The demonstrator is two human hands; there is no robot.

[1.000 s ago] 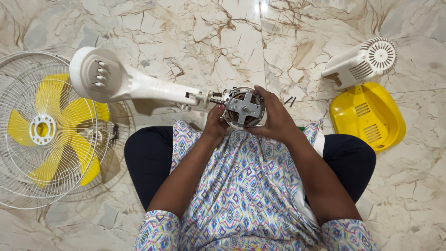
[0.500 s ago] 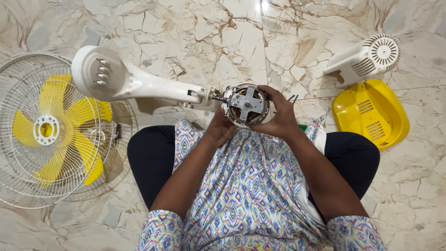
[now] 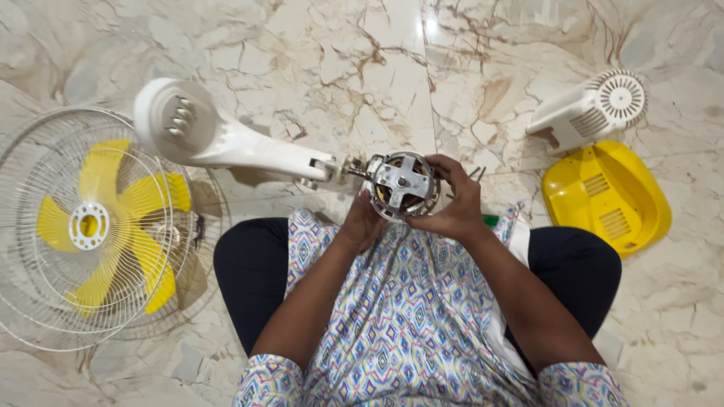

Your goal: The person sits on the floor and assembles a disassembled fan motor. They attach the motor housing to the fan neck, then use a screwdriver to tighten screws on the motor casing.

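Seated on marble, I cradle the motor (image 3: 401,185) over my lap: left hand (image 3: 363,223) braces beneath, right hand (image 3: 452,205) wraps its rim, steadying it. Beyond, stand (image 3: 226,139), blade (image 3: 105,226) and covers (image 3: 607,197) lie aside.

Far out beyond the left hand (image 3: 363,220), a white wire fan guard (image 3: 45,301) with yellow blades (image 3: 113,226) lies on the marble floor (image 3: 317,60). Beyond the right hand (image 3: 452,207) sit a yellow housing cover (image 3: 607,197) and, touching it, a white vented casing (image 3: 596,109).
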